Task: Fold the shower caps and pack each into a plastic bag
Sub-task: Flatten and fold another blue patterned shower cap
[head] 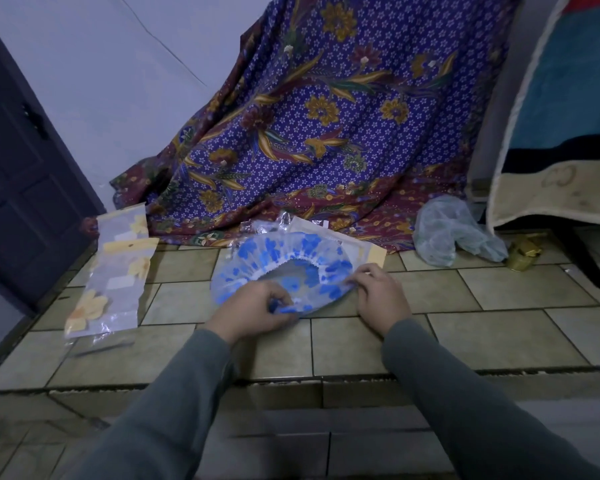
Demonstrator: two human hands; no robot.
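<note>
A clear shower cap with blue flowers (pixel 284 268) lies spread on the tiled floor, its white elastic rim showing. My left hand (pixel 250 311) pinches the cap's near edge. My right hand (pixel 381 294) grips the cap's right edge. Under and behind the cap lie clear plastic bags with a white and yellow card (pixel 357 242). To the left, several packed bags with yellow-flowered caps (pixel 115 275) lie in a row. A pale green shower cap (pixel 447 230) sits crumpled at the right.
A purple floral cloth (pixel 326 116) drapes down at the back. A dark door (pixel 21 168) stands on the left. A blanket (pixel 561 133) hangs at the right over a dark stand leg (pixel 582 261). A small gold object (pixel 523 254) sits beside it. A tiled step edge (pixel 291 381) runs below my hands.
</note>
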